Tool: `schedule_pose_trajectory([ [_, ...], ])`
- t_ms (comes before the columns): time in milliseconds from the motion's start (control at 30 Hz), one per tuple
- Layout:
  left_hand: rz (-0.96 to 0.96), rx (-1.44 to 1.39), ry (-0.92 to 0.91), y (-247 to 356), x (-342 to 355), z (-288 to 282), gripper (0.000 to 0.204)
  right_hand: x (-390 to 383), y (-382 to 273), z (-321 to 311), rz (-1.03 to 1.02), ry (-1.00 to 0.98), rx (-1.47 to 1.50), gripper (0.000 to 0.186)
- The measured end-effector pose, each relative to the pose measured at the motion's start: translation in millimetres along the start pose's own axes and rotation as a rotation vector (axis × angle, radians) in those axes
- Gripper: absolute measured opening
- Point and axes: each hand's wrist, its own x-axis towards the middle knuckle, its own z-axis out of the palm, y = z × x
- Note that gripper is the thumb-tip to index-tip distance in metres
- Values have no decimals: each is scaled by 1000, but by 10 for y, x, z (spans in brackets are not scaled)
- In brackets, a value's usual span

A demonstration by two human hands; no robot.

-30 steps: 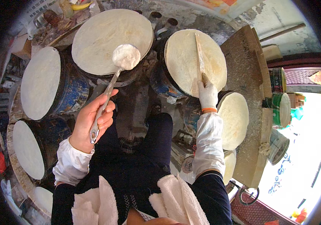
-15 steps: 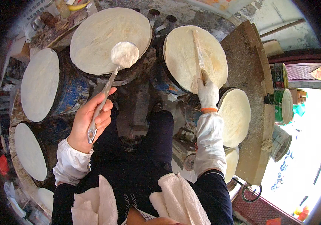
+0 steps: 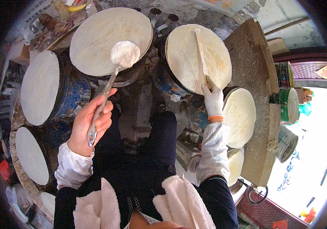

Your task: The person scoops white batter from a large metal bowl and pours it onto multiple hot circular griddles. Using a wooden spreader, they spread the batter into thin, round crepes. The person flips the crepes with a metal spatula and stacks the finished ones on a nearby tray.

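My left hand [image 3: 92,122] is closed around the handle of a long metal ladle [image 3: 104,97], whose bowl holds white batter [image 3: 124,54] above the large upper griddle [image 3: 91,34] with its pale round sheet. My right hand [image 3: 212,98], in a white knit glove with an orange cuff, grips a long flat stick [image 3: 201,53] lying across the pale, faintly browned round sheet on the upper-right griddle [image 3: 182,57]. Just below that hand, to its right, is another griddle topped with a pale sheet [image 3: 239,116].
More pale-topped drums [image 3: 39,87] curve down the left side. A board [image 3: 251,65] stands at the right, beside green drums [image 3: 287,107] and a bright doorway [image 3: 316,137]. Metal pipes [image 3: 165,24] and a cluttered shelf [image 3: 49,28] are at the back. My legs [image 3: 161,141] are below.
The view has shifted slightly, so the griddles sit a little differently in it. Both hands keep their grips; the ladle and stick show little movement relative to the griddles.
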Motion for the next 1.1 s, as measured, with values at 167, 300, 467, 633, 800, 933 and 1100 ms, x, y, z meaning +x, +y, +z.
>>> schedule_pose_trajectory([
  [167,-18,1,-16,0,21,42,39,271,137,105,19,71,-57,53],
  [300,14,2,31,-19,11,112,47,469,99,208,-8,62,-153,54],
  [467,36,-22,31,-44,6,97,47,495,44,205,-42,42,-114,53],
  [633,31,-40,29,-56,15,100,47,479,174,236,-55,3,-71,53],
  [800,3,-2,9,-54,-6,50,41,340,-51,254,-71,19,-16,48],
  [933,14,4,1,-90,-39,91,41,150,158,172,291,-190,980,42],
  [1100,18,-9,13,-75,-112,118,41,-526,362,95,356,-98,1354,40],
])
